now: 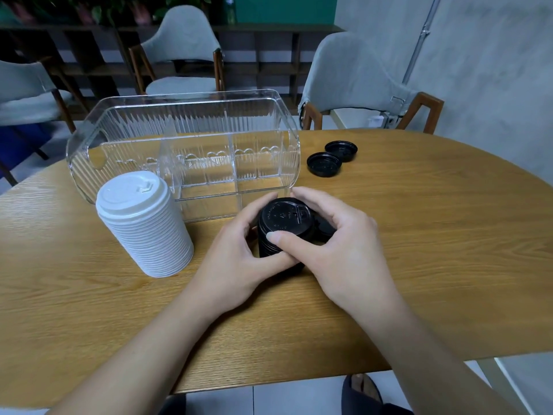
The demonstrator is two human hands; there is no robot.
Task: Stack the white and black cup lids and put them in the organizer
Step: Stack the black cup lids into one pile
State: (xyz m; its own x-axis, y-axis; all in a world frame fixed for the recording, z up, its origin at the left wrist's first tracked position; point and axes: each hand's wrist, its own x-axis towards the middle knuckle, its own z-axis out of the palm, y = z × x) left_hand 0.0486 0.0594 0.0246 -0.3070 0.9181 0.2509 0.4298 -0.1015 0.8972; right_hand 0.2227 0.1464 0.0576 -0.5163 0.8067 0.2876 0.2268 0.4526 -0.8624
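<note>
Two bare hands closed around a short stack of black plastic cup lids (279,226) at the centre of the frame, on the oval wood-grain desk (419,235). The left hand (239,259) curled its fingers round the stack's left side; the right hand (338,238) wrapped the right side, its thumb lying across the top lid's near edge. Another black lid (324,230) seemed to sit under the right palm, though that was partly hidden.

A tall stack of white ribbed plastic lids (146,226) stood free at centre left, leaning slightly, just in front of the clear ribbed plastic organizer (185,139) with its divided compartments, which held no lids. Two loose black lids (332,158) lay at upper right, touching each other and well apart from the hands.

Risks, as I judged them: uneven squeezing could skew the black stack and spill it, and a passing forearm might topple the leaning white tower. The loose pair could be forgotten.

Beyond the desk stood grey upholstered chairs (185,46) with wooden frames, a dark wooden shelf, a pale wall and a tiled floor.
</note>
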